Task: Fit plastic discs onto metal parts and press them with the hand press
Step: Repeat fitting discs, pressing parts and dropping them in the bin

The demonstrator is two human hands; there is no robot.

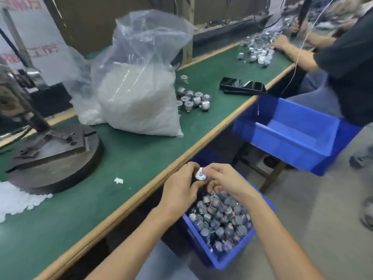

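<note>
Pinching metal part [200, 174], apparently, above bin [201, 247]

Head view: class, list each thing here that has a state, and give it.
left hand, gripping the metal part
right hand, pinching the same part
metal part, held over the blue bin
blue bin, heaped with metal parts
plastic bag, open-mouthed, part full
hand press, untouched

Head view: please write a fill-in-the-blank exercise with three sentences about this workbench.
1. The left hand and right hand hold one metal part above a ____ bin.
2. The press stands on a ____ mat.
3. The clear bag is full of ____ discs.
Missing words: blue; green; white.
</note>
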